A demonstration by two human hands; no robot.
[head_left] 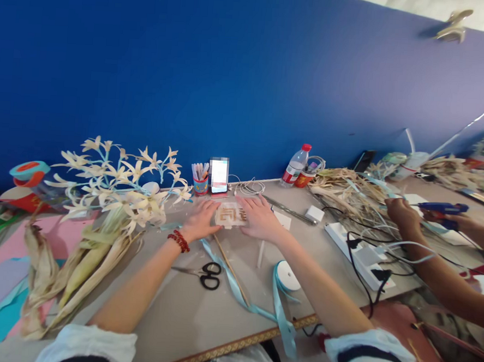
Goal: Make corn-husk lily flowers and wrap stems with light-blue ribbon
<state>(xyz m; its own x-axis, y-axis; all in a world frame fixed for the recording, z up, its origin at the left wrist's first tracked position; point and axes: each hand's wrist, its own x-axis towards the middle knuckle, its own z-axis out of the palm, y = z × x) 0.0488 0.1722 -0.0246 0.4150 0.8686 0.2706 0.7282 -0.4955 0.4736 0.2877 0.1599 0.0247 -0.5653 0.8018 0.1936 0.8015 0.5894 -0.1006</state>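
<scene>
Between my two hands is a small, flat, whitish piece with a brown angular pattern [228, 215], low over the grey table. My left hand [200, 218] has its left edge between thumb and fingers. On the opposite edge, my right hand [261, 217] grips it the same way and covers part of the pattern. Near my forearms lie black-handled scissors [210, 276], a thin brown stick [231, 265], a light blue ribbon [232, 284] and its white spool [288, 275]. Behind the piece, a lit phone [219, 175] leans upright.
White artificial flowers [138, 172] and corn husks [93, 265] occupy the left. A pen cup [201, 185] and a bottle [295, 167] stand along the blue wall. To the right are a power strip [358, 256] with cables and another person's hands with a blue glue gun [441, 207].
</scene>
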